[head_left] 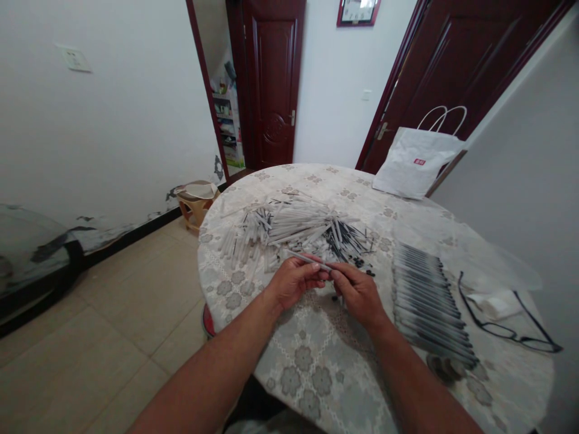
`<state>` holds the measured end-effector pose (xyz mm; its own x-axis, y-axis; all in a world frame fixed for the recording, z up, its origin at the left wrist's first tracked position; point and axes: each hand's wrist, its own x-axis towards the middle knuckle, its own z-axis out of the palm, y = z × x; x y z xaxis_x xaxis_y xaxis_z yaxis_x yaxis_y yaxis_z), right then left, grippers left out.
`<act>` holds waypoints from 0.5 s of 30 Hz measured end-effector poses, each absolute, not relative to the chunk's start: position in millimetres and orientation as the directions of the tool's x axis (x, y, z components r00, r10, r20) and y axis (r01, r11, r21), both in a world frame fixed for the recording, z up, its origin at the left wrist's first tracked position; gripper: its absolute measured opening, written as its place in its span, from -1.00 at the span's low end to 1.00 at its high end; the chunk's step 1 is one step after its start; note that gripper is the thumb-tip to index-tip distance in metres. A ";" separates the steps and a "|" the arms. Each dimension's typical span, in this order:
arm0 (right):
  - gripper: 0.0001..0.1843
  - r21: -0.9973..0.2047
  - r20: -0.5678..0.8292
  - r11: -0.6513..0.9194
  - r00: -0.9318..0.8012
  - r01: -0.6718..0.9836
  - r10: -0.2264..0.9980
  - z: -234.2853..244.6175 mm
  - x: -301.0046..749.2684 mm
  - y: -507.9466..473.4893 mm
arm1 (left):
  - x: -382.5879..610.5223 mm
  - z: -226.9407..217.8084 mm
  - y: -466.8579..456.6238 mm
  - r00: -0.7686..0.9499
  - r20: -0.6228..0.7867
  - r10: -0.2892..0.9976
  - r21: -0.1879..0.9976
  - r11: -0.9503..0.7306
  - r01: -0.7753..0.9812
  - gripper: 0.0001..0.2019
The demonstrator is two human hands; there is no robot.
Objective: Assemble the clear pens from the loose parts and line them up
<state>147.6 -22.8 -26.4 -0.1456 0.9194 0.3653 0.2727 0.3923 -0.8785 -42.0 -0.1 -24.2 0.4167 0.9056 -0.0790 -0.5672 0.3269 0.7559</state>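
My left hand (295, 280) and my right hand (357, 292) meet over the round table (316, 361), fingers pinched together on one thin grey pen (304, 258) that pokes out up and to the left. Just beyond my hands lies a loose heap of pen parts (294, 229), pale barrels on the left and dark pieces on the right. To the right of my right hand, several dark pens (425, 301) lie side by side in a neat row.
Black-framed glasses (502, 328) lie at the table's right edge beside clear plastic wrap (488, 256). A white paper bag (418, 163) stands at the far side. A small stool (195, 202) sits on the tiled floor left of the table, with dark doors behind.
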 end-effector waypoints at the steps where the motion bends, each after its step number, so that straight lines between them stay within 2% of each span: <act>1: -0.69 -0.924 0.290 0.322 -0.169 0.205 0.942 -27.2 148.1 -22.0 | -42.5 -24.5 -0.8 0.436 -0.078 0.896 0.755 0.339 -0.561 -0.73; 4: -0.64 -0.990 0.127 0.139 -0.241 0.031 0.962 -30.0 152.6 -19.1 | -44.4 -26.2 -2.3 0.505 -0.073 0.860 0.749 0.382 -0.542 -0.74; 7: -0.62 -0.996 0.075 0.060 -0.284 -0.061 0.956 -31.1 158.0 -17.2 | -46.0 -28.4 -3.0 0.562 -0.069 0.824 0.746 0.416 -0.519 -0.74; 11: -0.64 -0.996 0.044 0.018 -0.330 -0.082 0.943 -28.4 158.8 -18.5 | -46.5 -29.0 -3.4 0.593 -0.079 0.801 0.739 0.447 -0.505 -0.76; 15: -0.67 -0.994 0.094 0.073 -0.294 -0.083 0.951 -26.6 154.5 -19.5 | -45.9 -26.3 -2.6 0.571 -0.100 0.815 0.711 0.460 -0.532 -0.80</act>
<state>154.5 -19.5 -26.6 -0.2941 0.9511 0.0942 -0.0832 0.0727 -0.9939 -45.9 -2.6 -26.3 0.5711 0.8148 -0.0997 -0.5318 0.4598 0.7112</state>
